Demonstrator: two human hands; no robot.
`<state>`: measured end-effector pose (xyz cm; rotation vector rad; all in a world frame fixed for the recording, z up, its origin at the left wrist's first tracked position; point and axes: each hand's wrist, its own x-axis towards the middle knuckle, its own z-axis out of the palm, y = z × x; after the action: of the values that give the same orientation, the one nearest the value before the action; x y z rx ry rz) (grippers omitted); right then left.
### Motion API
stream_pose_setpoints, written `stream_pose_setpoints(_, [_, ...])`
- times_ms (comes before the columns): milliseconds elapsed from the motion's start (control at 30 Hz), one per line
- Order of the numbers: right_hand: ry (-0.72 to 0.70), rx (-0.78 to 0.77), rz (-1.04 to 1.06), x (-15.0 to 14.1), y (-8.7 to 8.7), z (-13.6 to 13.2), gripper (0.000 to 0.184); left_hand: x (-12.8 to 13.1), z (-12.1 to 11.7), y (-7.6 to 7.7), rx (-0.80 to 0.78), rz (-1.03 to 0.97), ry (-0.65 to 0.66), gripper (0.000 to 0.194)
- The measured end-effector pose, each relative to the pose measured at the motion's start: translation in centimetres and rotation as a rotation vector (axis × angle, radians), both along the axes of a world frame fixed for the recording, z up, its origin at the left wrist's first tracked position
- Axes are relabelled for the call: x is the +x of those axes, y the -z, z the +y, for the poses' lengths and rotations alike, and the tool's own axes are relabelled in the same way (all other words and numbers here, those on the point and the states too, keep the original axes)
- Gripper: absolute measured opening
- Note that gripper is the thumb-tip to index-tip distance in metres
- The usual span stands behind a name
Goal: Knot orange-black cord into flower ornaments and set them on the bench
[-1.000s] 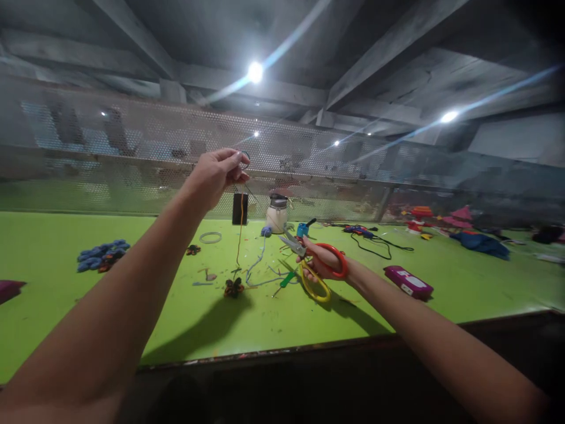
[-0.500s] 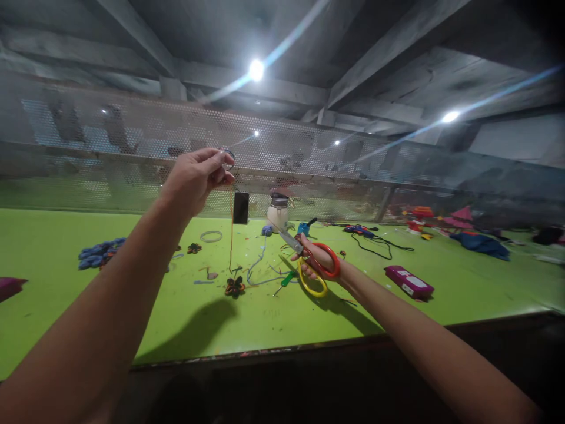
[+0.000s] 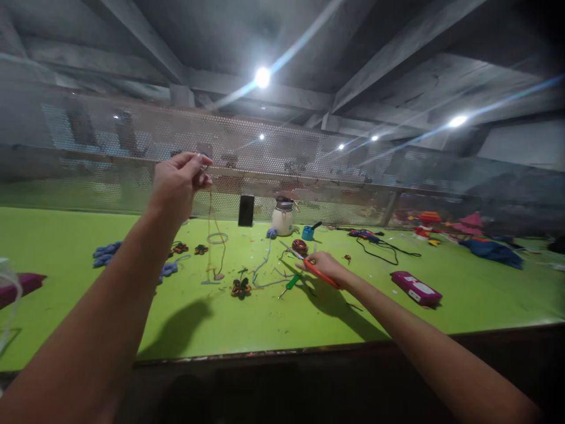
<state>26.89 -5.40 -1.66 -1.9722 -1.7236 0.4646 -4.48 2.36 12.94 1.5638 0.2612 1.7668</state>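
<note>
Left hand (image 3: pixel 174 184) has shifted left, carrying the orange thread (image 3: pixel 223 250) off the dark crochet flower (image 3: pixel 241 288); right hand (image 3: pixel 327 268) has dropped lower with the scissors (image 3: pixel 321 274). Left fingertips pinched on the thread, raised above the table (image 3: pixel 265 327) — two strands hang down, in line with the pale ring (image 3: pixel 217 238). Right hand gripping the scissors by the handles, blades pointing far-left; can't tell if they touch the table. Flower sits near-center, green-handled tool (image 3: pixel 291 282) just right of it. Dark red yarn ball (image 3: pixel 299 247) right by the blades, blue cup (image 3: pixel 308 233) farther back.
</note>
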Motion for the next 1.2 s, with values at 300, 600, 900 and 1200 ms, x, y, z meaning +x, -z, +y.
stream_pose_setpoints(300, [-0.018,0.067,-0.327,4.3,-1.0,-3.0,0.026,-0.9,-1.8,2.6,-0.155,0.377,0.387,0.012])
stream_pose_setpoints(600, [-0.378,0.411,0.467,-9.9,-4.7,-1.4,0.046,3.8,-4.0,7.3,-0.288,0.365,0.37,0.017])
stream_pose_setpoints(900, [-0.2,0.519,1.185,-13.6,-4.8,2.4,0.025,5.1,-4.1,9.7,-0.209,0.657,0.098,0.024])
stream_pose_setpoints(1200, [-0.383,0.319,1.417,-11.2,-6.4,2.2,0.016,5.0,-1.9,12.1,-0.443,0.453,0.526,0.023])
